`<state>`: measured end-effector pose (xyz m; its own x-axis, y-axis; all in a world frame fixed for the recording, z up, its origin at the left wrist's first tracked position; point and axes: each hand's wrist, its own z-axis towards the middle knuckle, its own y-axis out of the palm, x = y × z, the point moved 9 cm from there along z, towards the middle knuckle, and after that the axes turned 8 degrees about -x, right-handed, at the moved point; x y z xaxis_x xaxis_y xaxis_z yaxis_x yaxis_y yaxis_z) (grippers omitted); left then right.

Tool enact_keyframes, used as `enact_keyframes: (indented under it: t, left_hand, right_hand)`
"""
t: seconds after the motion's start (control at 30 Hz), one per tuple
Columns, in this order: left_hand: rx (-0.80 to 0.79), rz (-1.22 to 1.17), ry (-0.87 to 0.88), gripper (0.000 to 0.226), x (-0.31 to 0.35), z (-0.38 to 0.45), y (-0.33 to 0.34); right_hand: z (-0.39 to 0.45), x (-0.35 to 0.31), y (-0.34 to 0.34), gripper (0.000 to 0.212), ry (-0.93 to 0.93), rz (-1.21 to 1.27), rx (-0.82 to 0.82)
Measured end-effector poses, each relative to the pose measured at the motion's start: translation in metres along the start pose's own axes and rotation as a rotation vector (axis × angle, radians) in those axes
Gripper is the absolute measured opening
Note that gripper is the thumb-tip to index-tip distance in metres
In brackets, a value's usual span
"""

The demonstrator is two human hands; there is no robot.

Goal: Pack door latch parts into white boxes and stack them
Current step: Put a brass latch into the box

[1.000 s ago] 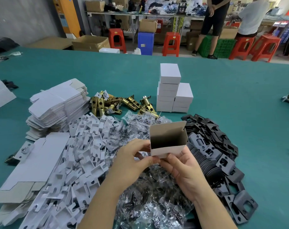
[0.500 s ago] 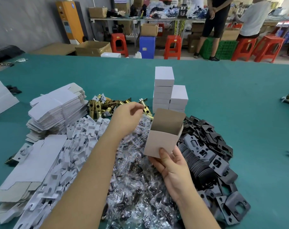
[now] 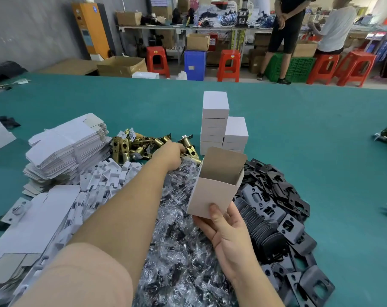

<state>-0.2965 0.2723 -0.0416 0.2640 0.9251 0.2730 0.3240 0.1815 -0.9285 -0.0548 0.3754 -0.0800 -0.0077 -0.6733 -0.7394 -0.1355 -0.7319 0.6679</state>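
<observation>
With bare table (image 3: 298, 129) beyond, the right hand (image 3: 228, 231) gripped the open box (image 3: 212, 191); the outstretched left hand (image 3: 173, 155) reached the brass latches (image 3: 141, 145), grasp unclear.

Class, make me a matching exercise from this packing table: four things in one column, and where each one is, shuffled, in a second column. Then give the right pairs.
Things
1. open box
2. brass latches
3. black plates
4. flat cartons

Places
A. far left of the table, in a stack
B. held up in the right hand
C. piled on the right, beside the clear bags
D. behind the clear bags, where the left hand reaches

Pairs: 1-B, 2-D, 3-C, 4-A
</observation>
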Motion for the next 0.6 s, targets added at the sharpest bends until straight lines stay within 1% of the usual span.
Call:
enact_keyframes:
  t: [0.13, 0.33, 0.5, 0.6]
  left_hand:
    - [0.046, 0.050, -0.011, 0.035, -0.003, 0.001, -0.001]
    - [0.065, 0.063, 0.056, 0.028, 0.003, -0.008, -0.016]
    - [0.188, 0.005, 0.167, 0.024, 0.018, -0.020, -0.049]
    - [0.302, -0.050, 0.238, 0.026, 0.028, -0.035, -0.072]
  right_hand:
    - [0.001, -0.001, -0.001, 0.034, -0.008, -0.013, -0.005]
    - [0.001, -0.001, 0.001, 0.038, -0.005, -0.038, -0.014]
    - [0.001, 0.000, 0.001, 0.030, 0.004, -0.042, -0.003]
    - [0.001, 0.000, 0.001, 0.033, 0.009, -0.035, -0.007]
